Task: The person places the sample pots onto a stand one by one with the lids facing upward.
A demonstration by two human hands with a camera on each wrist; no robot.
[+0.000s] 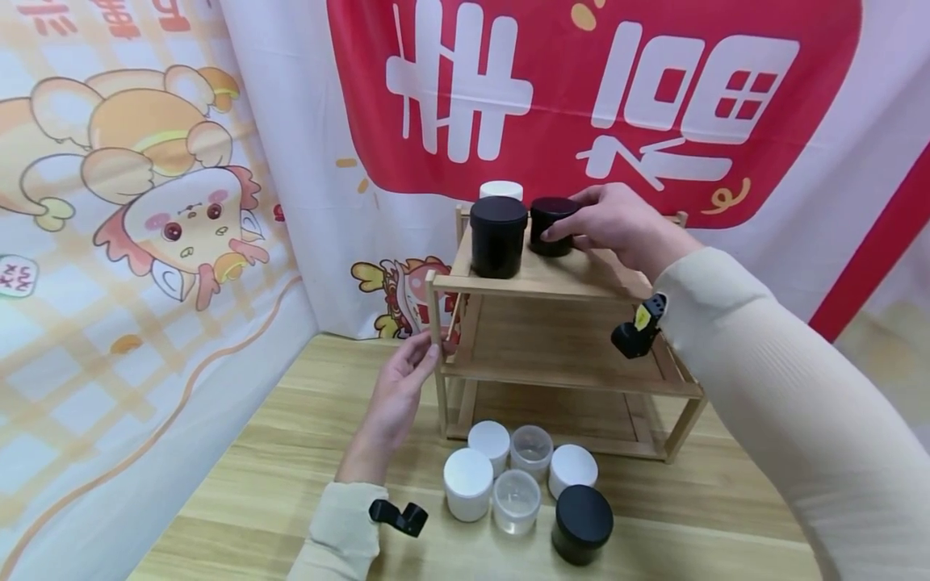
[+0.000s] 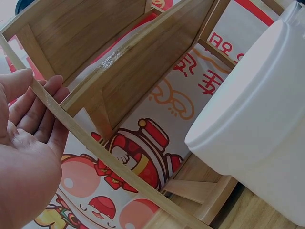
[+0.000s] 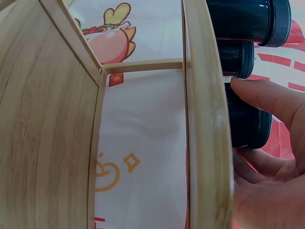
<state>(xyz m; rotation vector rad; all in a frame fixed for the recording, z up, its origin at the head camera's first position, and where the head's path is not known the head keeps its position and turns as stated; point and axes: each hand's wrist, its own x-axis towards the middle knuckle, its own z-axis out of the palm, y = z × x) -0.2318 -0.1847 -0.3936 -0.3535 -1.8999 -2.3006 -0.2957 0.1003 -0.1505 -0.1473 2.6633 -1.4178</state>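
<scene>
Black jars (image 1: 541, 236) top a rack (image 1: 559, 339) on a table (image 1: 291, 452) before printed cloth (image 1: 555, 137).

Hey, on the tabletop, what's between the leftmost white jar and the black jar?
The nearer clear container stands between the leftmost white jar and the black jar; the head view shows this.

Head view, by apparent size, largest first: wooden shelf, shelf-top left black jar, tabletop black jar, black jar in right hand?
1. Three-tier wooden shelf
2. Shelf-top left black jar, tabletop black jar: look alike; camera distance may differ, so unranked
3. Black jar in right hand, partly covered
</scene>
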